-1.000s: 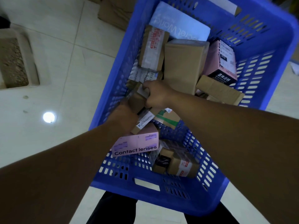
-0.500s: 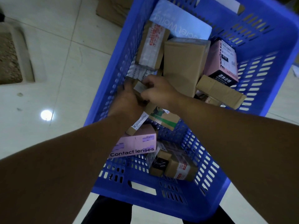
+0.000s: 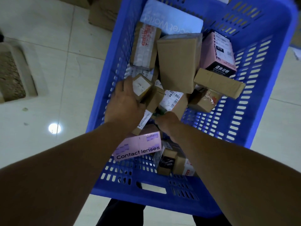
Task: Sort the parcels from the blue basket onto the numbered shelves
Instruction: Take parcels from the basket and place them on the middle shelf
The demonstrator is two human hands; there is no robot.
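Note:
The blue basket [image 3: 179,204] stands on the floor below me, holding several parcels. My left hand [image 3: 125,101] grips a small brown box with a white label [image 3: 141,86] near the basket's left wall, thumb on its left side. My right hand [image 3: 165,122] sits just right of it, fingers curled at the near end of a brown parcel with barcode labels [image 3: 173,100]; its fingertips are hidden. A long narrow labelled box [image 3: 147,114] lies between the two hands. No shelves are in view.
Also in the basket are a large brown box [image 3: 177,62], a pink box [image 3: 218,51], a pink "Contact lenses" box [image 3: 140,147], a pale blue mailer [image 3: 171,22] and a long brown box [image 3: 218,84]. Cardboard cartons [image 3: 101,15] and a beige floor tray [image 3: 14,74] lie left.
My right hand has let go of the small box and pulled back toward me onto the barcode-labelled parcel. My left hand now holds the small box alone, its white label showing.

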